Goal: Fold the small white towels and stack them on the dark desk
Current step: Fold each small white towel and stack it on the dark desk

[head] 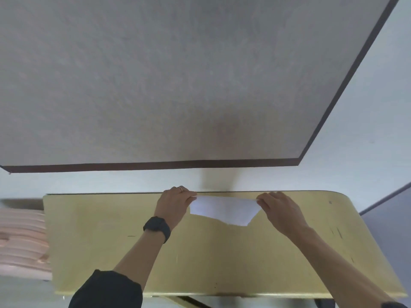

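Observation:
A small white towel (224, 210) hangs stretched between my two hands near the far edge of a yellow-green table (111, 241). My left hand (175, 202), with a ring and a black watch on the wrist, pinches the towel's upper left corner. My right hand (279, 207) pinches the upper right corner. The towel's lower edge droops unevenly just above the table. The dark grey desk (155, 85) with a dark brown edge fills the upper part of the view, beyond a strip of pale floor.
A pale floor gap (89, 181) separates the table from the desk. A pinkish ridged object (20, 238) lies left of the table. A grey-blue panel (389, 218) stands at the right. Dark table legs (191, 302) show below the near edge.

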Action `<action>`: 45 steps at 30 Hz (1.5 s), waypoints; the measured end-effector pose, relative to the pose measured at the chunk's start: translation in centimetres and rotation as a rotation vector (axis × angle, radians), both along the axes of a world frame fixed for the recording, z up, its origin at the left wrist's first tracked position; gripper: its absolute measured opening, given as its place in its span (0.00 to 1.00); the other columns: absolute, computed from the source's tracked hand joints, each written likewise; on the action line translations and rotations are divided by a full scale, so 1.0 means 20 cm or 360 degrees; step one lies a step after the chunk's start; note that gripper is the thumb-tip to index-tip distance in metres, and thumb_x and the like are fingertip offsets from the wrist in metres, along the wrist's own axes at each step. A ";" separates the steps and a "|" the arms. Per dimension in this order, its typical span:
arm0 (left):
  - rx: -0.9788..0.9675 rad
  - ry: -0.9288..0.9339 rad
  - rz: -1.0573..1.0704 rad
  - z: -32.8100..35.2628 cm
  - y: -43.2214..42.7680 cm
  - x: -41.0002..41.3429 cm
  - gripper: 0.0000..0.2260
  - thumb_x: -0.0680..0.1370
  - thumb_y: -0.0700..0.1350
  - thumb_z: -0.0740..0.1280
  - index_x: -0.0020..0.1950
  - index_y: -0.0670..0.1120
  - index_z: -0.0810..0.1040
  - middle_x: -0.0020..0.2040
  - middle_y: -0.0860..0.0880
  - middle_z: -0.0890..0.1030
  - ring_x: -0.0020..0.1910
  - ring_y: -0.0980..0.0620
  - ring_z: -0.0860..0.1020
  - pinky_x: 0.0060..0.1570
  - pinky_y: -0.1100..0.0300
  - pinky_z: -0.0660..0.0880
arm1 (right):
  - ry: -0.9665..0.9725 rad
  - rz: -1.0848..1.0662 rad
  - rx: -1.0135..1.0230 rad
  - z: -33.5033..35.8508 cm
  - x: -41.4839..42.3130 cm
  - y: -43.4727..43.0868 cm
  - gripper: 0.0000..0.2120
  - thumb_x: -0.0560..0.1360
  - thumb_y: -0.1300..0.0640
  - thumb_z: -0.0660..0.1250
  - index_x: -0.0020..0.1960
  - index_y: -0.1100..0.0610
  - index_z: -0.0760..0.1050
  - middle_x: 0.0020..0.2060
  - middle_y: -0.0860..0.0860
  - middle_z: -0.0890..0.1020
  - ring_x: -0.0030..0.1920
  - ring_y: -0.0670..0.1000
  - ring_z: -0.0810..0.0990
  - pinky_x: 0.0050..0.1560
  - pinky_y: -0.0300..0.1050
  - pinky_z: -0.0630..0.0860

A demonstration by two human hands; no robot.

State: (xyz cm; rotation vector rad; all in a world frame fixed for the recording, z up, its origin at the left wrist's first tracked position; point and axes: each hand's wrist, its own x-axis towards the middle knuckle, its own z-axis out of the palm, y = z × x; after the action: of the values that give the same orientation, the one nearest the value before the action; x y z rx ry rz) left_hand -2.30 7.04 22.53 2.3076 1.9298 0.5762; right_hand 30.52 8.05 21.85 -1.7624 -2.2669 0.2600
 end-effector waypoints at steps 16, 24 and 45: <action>-0.0486 0.0182 -0.0136 -0.69 -0.63 -0.07 0.13 0.61 0.49 0.84 0.41 0.59 0.86 0.38 0.61 0.82 0.38 0.57 0.80 0.41 0.64 0.77 | -0.0144 0.0109 -0.0281 -0.77 -0.03 -0.56 0.10 0.68 0.59 0.78 0.43 0.48 0.81 0.35 0.43 0.80 0.38 0.52 0.80 0.34 0.46 0.77; -0.0784 0.0209 -0.0279 -0.92 -1.05 -0.04 0.14 0.59 0.47 0.85 0.40 0.58 0.86 0.38 0.59 0.83 0.37 0.55 0.81 0.37 0.62 0.79 | -0.0220 0.0201 -0.0721 -0.99 0.04 -1.03 0.12 0.82 0.56 0.58 0.60 0.49 0.78 0.54 0.44 0.81 0.54 0.51 0.75 0.54 0.42 0.72; -0.0985 -0.0841 0.0774 -1.18 -0.35 -0.05 0.09 0.79 0.52 0.68 0.58 0.57 0.84 0.45 0.54 0.85 0.47 0.55 0.82 0.52 0.61 0.77 | 0.0936 -0.0992 -0.0823 -1.14 -0.19 -0.26 0.04 0.78 0.52 0.67 0.50 0.46 0.81 0.40 0.40 0.81 0.41 0.36 0.76 0.37 0.22 0.66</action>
State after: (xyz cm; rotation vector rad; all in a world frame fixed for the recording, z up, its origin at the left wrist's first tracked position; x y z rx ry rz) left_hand -3.37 0.04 -1.03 1.1848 2.0021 0.4615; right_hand 26.65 2.81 -0.95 -2.1460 -1.2365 1.1243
